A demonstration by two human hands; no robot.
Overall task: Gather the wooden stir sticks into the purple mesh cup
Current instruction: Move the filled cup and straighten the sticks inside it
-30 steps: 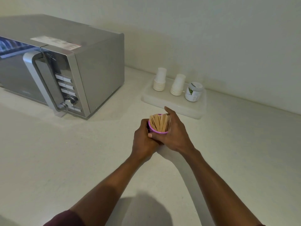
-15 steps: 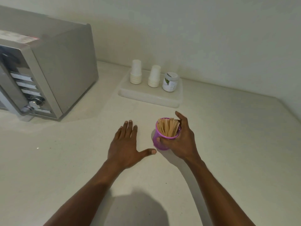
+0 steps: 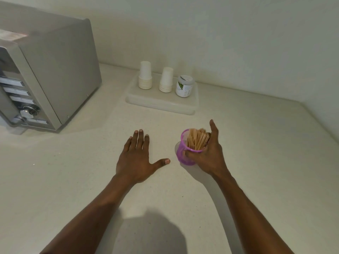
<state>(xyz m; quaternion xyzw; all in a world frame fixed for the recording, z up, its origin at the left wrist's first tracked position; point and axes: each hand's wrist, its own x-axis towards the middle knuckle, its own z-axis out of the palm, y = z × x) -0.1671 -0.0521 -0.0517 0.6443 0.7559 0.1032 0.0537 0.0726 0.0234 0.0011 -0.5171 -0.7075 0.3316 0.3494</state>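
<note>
A: Right hand [image 3: 207, 154] is wrapped round the cup [image 3: 185, 154], thumb across the near wall, index finger pointing up past the rim. The sticks [image 3: 197, 139] are bunched inside it, tips fanned above the rim.

B: And the cup looks tipped, top leaning toward the person's left. Whether its base is touching the tabletop [image 3: 256, 162] is hard to call from this angle.

A: Agreed. No loose sticks anywhere on the tabletop that this view shows, so by my reading the gathering is done and this is the closing step: setting the cup down.

B: Left hand [image 3: 136, 158]?

A: Flat on the tabletop, palm down, fingers [image 3: 140, 139] stretched forward and relaxed, thumb splayed toward the cup but apart from it. Holding nothing.

B: So what does the next move ask of the right hand?

A: Bring the cup upright, settle the base flat, then loosen the grip without dragging the wall sideways. It's a light mesh cup packed with tall sticks, likely top-heavy, so a crooked release could tip it and spill the lot.

B: Room to do it?

A: Plenty. The tray [image 3: 161, 105] with its paper cups [image 3: 145, 76] and jar [image 3: 184, 86] sits well behind, and the microwave [image 3: 47, 74] is far off to the left.

B: Both forearms reach in from the bottom edge, the right one angled inward to the cup.
</note>
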